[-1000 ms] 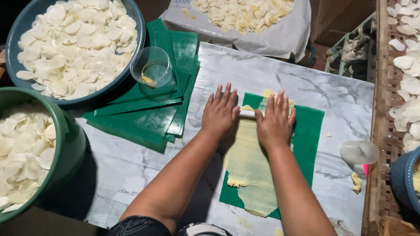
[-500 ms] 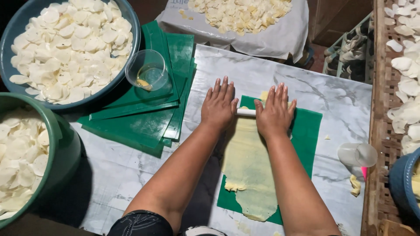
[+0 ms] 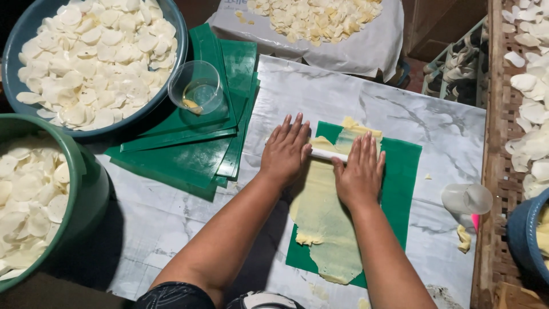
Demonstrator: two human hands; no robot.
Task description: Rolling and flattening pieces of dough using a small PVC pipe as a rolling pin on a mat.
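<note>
1. Your left hand (image 3: 285,153) lies palm down on a thin white rolling pin (image 3: 327,155), fingers stretched flat and slightly spread, not curled around it.
2. Your right hand (image 3: 360,173) presses on the same rolling pin just beside the left, at its 3 o'clock; its fingers are also straight and lightly apart, pointing to 12 o'clock.
3. Only a short piece of the pin shows between your two hands; the rest is hidden under your palms.
4. The pin rests across a pale yellow sheet of dough (image 3: 325,220), which is rolled thin and long and runs from the pin toward 6 o'clock, past the near edge of the mat.
5. The dough lies on a green mat (image 3: 405,171), and the mat lies on the marbled desk (image 3: 320,94).
6. At 9 o'clock from your left hand, a stack of green mats (image 3: 189,154) sits on the desk, with a clear plastic cup (image 3: 198,87) standing on top.
7. At 10 o'clock, a blue basin (image 3: 178,40) holds pale round slices; a green basin (image 3: 91,183) at 8 o'clock holds more.
8. At 3 o'clock from your right hand, a second clear cup (image 3: 468,198) lies tipped near the desk's edge.
9. At 12 o'clock, a white-lined tray (image 3: 366,54) carries yellowish slices.
</note>
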